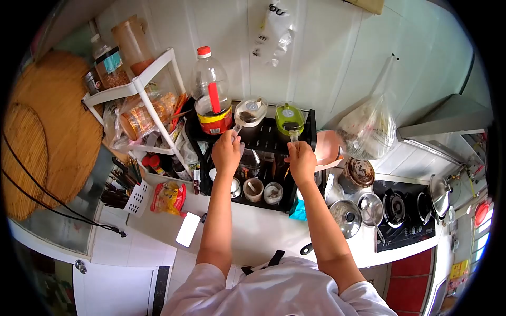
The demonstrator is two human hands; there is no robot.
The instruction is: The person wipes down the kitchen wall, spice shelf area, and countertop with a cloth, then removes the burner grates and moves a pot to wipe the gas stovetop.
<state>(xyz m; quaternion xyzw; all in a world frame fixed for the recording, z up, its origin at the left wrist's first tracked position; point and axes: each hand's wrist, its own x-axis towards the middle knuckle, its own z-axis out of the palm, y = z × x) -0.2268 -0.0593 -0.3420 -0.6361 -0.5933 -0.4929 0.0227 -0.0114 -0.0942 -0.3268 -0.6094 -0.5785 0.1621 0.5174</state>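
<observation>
Both my arms reach forward to the upper tier of a black two-tier rack (311, 120). My left hand (226, 151) is closed around the clear handle of a white-lidded jar (251, 111). The fingers of my right hand (302, 159) are wrapped round the clear handle of a green-lidded jar (289, 117). Both jars stand upright at the back of that tier. Left of them is a big plastic bottle (213, 95) with a red cap. On the tier below, between my forearms, sit small open pots (253, 189) and a dark jar (249, 167).
A white shelf (153, 108) with bottles and packets stands left, near a holder (136, 199) of chopsticks. A phone (187, 229) lies at the counter's front. On the right are a lidded pan (345, 217), a steel pot (370, 208), a stove (406, 231) and a hanging bag (369, 129).
</observation>
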